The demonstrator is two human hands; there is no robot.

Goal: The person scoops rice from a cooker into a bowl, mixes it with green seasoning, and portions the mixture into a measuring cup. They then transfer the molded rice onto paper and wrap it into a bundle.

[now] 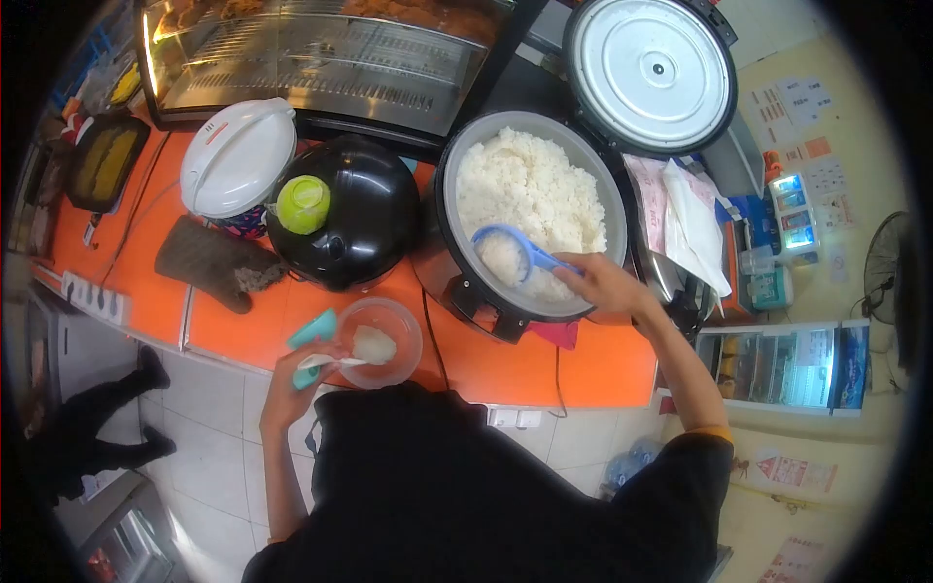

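My right hand [604, 284] is closed round the handle of a blue scoop [536, 258]. Its round cup, filled with rice, rests in the near part of a large rice cooker [478, 309]. White cooked rice [535, 180] is heaped high in that pot. In my left hand [296, 377] is a slim white utensil like a rice paddle [342, 361], reaching over a clear plastic bowl [406, 361]. A white clump of rice [373, 344] shows in the bowl. Teal pieces [313, 328] stick out on both sides of my left fingers; their shape is partly hidden.
The cooker's round lid [656, 73] stands raised behind it. Left of the pot sit a closed black cooker [364, 214] with a green cup-like item [303, 204], a white lidded pot [238, 160] and a brown oven mitt [206, 264]. A glass food warmer [311, 68] lines the back.
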